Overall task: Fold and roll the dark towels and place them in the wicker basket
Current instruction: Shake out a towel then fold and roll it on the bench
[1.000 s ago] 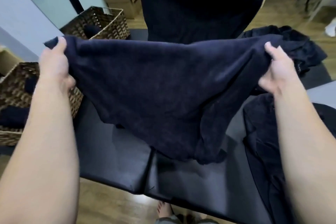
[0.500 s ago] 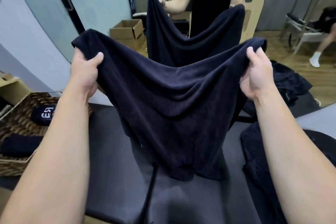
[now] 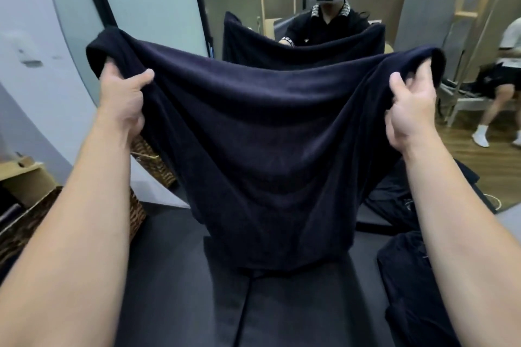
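Two hands hold one dark towel (image 3: 270, 132) up by its top corners over a black padded table (image 3: 174, 284). The left hand (image 3: 124, 98) grips the left corner, the right hand (image 3: 410, 105) the right, fingers curled into the cloth. The towel sags between them, its lower edge touching the table. A wicker basket (image 3: 136, 214) stands at the left, and more dark towels (image 3: 414, 279) lie at the right.

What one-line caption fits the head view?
Both hands, left and right, hold a dark towel spread above the black table.
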`<state>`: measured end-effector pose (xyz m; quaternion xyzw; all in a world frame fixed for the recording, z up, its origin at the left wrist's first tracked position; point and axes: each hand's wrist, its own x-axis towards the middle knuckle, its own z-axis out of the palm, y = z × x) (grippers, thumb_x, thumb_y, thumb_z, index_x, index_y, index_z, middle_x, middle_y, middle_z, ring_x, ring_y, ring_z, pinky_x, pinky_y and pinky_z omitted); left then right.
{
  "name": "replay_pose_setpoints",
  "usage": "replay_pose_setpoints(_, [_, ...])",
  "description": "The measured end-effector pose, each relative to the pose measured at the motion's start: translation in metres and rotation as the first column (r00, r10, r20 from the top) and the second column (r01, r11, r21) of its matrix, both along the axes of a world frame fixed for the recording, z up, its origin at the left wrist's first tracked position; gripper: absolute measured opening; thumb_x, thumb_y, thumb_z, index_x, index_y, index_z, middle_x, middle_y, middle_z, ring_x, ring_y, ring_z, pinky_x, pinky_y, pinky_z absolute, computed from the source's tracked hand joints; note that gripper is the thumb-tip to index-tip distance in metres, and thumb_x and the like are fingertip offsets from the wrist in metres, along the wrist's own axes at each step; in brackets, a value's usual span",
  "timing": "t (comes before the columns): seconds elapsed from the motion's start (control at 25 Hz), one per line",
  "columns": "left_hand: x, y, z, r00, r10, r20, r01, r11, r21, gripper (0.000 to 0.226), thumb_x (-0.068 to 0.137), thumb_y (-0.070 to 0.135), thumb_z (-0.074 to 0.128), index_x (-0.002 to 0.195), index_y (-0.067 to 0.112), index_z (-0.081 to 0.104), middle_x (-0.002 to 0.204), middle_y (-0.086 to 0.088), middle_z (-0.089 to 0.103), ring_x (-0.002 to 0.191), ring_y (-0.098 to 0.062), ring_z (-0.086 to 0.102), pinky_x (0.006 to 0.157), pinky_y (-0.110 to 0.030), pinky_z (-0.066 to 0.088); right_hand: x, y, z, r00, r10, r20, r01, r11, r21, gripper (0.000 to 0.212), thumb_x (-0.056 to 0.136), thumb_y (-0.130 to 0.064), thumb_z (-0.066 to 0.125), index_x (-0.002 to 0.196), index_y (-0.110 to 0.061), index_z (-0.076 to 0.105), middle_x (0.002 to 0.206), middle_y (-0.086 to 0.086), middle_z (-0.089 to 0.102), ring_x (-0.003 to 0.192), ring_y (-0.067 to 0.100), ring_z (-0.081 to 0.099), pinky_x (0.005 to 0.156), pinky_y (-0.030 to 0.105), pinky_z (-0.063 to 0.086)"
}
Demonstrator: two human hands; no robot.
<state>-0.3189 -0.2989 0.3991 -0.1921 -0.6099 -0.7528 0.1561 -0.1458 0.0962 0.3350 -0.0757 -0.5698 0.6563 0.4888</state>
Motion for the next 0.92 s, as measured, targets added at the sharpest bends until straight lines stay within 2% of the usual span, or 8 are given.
replay_pose_setpoints(0.12, [-0.007,-0.008,0.011,0.996,0.089,-0.016,-0.090,0.996,-0.009,0.056,0.087,-0.008,0.054,0.140,0.008,0.052,0.137,-0.015,0.063,0.123,-0.027,0.063,0.105,-0.045,0.052,-0.002,0.007,0.008,0.996,-0.092,-0.004,0.092,0.994,0.059,0.074,0.103,-0.008,0.048,0.162,-0.009,0.003,0.168,0.007,0.018,0.153,0.013,0.022,0.114,0.013,0.027])
replay_pose_setpoints(0.32, [-0.012,-0.009,0.019,0.983,0.176,-0.046,-0.177,0.983,-0.036,0.045,0.093,0.001,0.052,0.132,0.026,0.053,0.134,0.001,0.064,0.122,-0.010,0.063,0.107,-0.031,0.050,-0.009,0.003,0.015,0.975,-0.219,0.020,0.215,0.969,0.123,0.073,0.104,-0.019,0.051,0.163,-0.014,0.007,0.167,-0.001,0.019,0.140,-0.001,0.023,0.095,-0.008,0.021])
replay_pose_setpoints(0.4, [-0.016,-0.007,0.017,0.980,0.196,-0.041,-0.197,0.980,-0.012,0.040,0.097,0.005,0.051,0.133,0.022,0.054,0.134,0.001,0.064,0.121,-0.010,0.063,0.107,-0.029,0.050,-0.010,-0.001,0.013,0.964,-0.260,0.049,0.253,0.961,0.109,0.070,0.105,-0.022,0.051,0.163,-0.018,0.011,0.167,-0.003,0.020,0.140,-0.001,0.024,0.089,-0.011,0.020])
replay_pose_setpoints(0.48, [-0.019,-0.010,0.015,0.969,0.245,-0.029,-0.244,0.969,0.032,0.034,0.100,0.007,0.050,0.131,0.018,0.057,0.129,0.001,0.066,0.118,-0.010,0.064,0.103,-0.026,0.051,-0.012,0.000,0.009,0.954,-0.296,0.051,0.290,0.952,0.097,0.069,0.104,-0.021,0.052,0.162,-0.016,0.014,0.166,-0.001,0.023,0.141,0.000,0.025,0.092,-0.011,0.019])
replay_pose_setpoints(0.6, [-0.023,-0.015,0.016,0.944,0.329,0.016,-0.328,0.938,0.113,0.026,0.099,0.007,0.049,0.107,0.027,0.065,0.110,0.008,0.071,0.099,-0.003,0.067,0.093,-0.019,0.055,-0.014,0.006,0.002,0.937,-0.339,0.083,0.333,0.940,0.074,0.068,0.104,-0.021,0.051,0.162,-0.015,0.017,0.165,-0.001,0.024,0.144,0.004,0.027,0.096,-0.009,0.019])
replay_pose_setpoints(0.72, [-0.024,-0.019,0.021,0.922,0.383,0.052,-0.386,0.909,0.153,0.028,0.096,0.008,0.051,0.087,0.030,0.065,0.094,0.013,0.070,0.086,0.002,0.065,0.085,-0.017,0.055,-0.015,0.011,0.000,0.934,-0.343,0.098,0.342,0.939,0.026,0.067,0.103,-0.020,0.050,0.162,-0.019,0.018,0.165,-0.001,0.025,0.146,0.007,0.028,0.108,0.006,0.023])
replay_pose_setpoints(0.92, [-0.027,-0.020,0.019,0.905,0.423,0.033,-0.423,0.892,0.162,0.029,0.093,0.005,0.050,0.085,0.028,0.066,0.091,0.011,0.070,0.082,0.002,0.065,0.086,-0.019,0.057,-0.019,0.010,-0.005,0.944,-0.312,0.112,0.314,0.949,-0.002,0.068,0.101,-0.019,0.050,0.162,-0.020,0.021,0.164,-0.001,0.028,0.144,0.006,0.031,0.114,0.015,0.027])
